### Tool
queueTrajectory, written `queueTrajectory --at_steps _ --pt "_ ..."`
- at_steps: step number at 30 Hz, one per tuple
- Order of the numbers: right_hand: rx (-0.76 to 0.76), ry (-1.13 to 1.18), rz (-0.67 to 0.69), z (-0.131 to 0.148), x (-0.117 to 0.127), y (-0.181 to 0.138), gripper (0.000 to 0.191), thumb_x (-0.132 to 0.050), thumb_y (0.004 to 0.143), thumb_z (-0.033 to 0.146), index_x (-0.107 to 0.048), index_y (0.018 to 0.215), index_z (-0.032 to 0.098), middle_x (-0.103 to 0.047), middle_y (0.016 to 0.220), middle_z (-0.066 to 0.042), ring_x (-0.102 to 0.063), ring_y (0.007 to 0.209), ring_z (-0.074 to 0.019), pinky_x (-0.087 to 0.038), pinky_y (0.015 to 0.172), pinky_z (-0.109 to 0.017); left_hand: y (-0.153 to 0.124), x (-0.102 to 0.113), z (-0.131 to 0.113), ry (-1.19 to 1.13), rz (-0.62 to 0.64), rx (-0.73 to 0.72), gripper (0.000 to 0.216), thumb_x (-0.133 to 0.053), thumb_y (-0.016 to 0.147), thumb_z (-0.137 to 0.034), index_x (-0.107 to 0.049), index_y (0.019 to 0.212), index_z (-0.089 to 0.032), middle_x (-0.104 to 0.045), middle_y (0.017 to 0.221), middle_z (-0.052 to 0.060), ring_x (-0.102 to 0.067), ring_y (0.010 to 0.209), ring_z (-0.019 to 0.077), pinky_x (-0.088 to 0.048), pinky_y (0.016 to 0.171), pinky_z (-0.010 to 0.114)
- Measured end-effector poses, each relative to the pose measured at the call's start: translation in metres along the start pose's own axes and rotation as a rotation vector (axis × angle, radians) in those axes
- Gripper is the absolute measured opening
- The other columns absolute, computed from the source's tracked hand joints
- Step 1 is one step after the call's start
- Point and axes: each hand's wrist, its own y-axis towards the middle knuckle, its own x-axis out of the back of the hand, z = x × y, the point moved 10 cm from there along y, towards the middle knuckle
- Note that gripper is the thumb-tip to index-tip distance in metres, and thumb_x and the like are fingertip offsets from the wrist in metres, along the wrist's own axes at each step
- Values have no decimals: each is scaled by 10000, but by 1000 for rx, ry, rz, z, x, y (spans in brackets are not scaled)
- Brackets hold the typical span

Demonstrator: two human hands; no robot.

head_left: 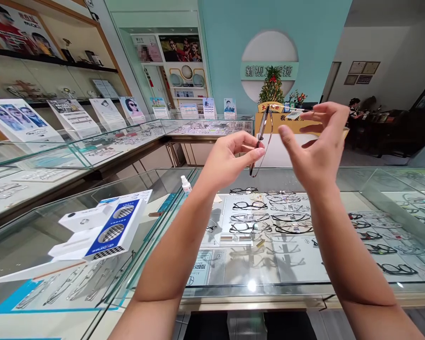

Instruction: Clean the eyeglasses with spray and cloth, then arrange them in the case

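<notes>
I hold a pair of thin dark-framed glasses (262, 141) up in front of me, above a glass display counter (304, 179). My left hand (230, 158) pinches the frame near its middle, fingers closed on it. My right hand (317, 144) is raised just right of the glasses, its thumb pointing toward the frame and its upper fingers pinching a small white tag (294, 114) that hangs off the glasses. Inside the counter below lie several rows of spectacle frames (265, 217).
A blue-and-white box (115, 231) and white boxes sit on the left counter top, with a small white bottle (186, 184) behind. More glass cases with leaflets run along the left. A reception desk with a plant (272, 87) stands at the back; a person sits far right.
</notes>
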Motion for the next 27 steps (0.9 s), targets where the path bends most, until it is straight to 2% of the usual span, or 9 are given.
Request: queueTrajectory --at_steps 2,7,15,19,23,27 --pt "8 -71 63 7 -11 -6 665 -758 989 579 -450 1521 326 -647 1462 -181 -721 1235 -369 -627 973 -568 1 1 0 -18 -20 -11 315 -895 896 -483 -740 957 -215 -785 964 60 -712 784 157 -622 720 310" --pt "68 -193 106 18 -18 -12 646 -680 1044 552 -431 1598 331 -565 1555 -201 -627 1378 -413 -599 1043 -655 2 1 1 -53 -22 -7 337 -916 868 -494 -739 944 -217 -781 952 58 -713 788 167 -633 723 320" --pt "62 -133 186 11 -18 -5 751 -771 958 487 -437 1599 282 -492 1637 -226 -452 1573 -467 -460 1221 -713 0 3 2 5 44 13 281 -884 901 -452 -745 933 -210 -771 923 51 -706 782 158 -626 724 313" --pt "94 -170 186 11 -19 -6 733 -729 961 417 -429 1615 275 -491 1632 -227 -476 1548 -457 -482 1201 -713 0 2 1 0 32 2 278 -885 902 -447 -749 948 -209 -780 959 58 -710 784 157 -616 722 311" --pt "100 -191 205 11 -20 -7 701 -628 945 279 -437 1619 313 -568 1589 -182 -569 1454 -435 -479 1190 -737 2 7 0 -16 -69 -21 346 -901 890 -515 -744 973 -218 -786 981 62 -714 788 159 -626 733 313" --pt "82 -184 255 6 -23 -8 690 -576 905 202 -480 1585 277 -625 1534 -168 -587 1414 -433 -486 1172 -733 2 15 0 -36 -162 -42 371 -922 872 -542 -755 982 -229 -779 982 58 -710 833 161 -650 780 311"
